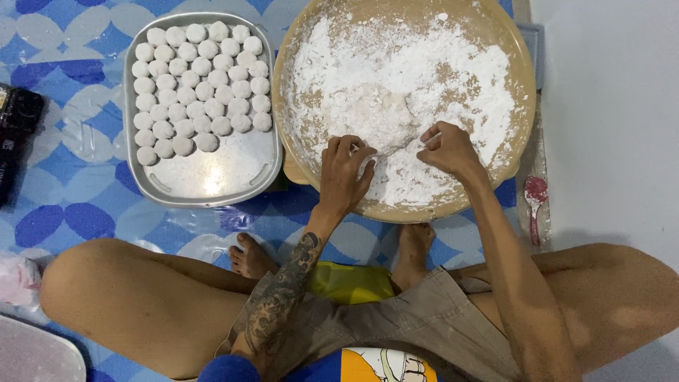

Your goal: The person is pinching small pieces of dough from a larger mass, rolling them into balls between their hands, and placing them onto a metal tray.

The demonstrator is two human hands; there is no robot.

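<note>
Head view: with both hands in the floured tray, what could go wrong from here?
1. Flour lies right up to the near rim of the round tray where the left hand and right hand work the dough lump; it could spill onto the patterned mat.
2. The dough balls sit packed and touching in the metal tray; they may stick together.
3. Bare feet rest just below the round tray, so a bump could tip it.

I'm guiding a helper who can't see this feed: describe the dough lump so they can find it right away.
Start at the big round tan tray dusted with white flour, right of the metal tray of small white balls. The dough lump sits near its middle, just beyond the left hand and right hand. It is one large off-white mound, smoother than the loose flour around it.
</note>
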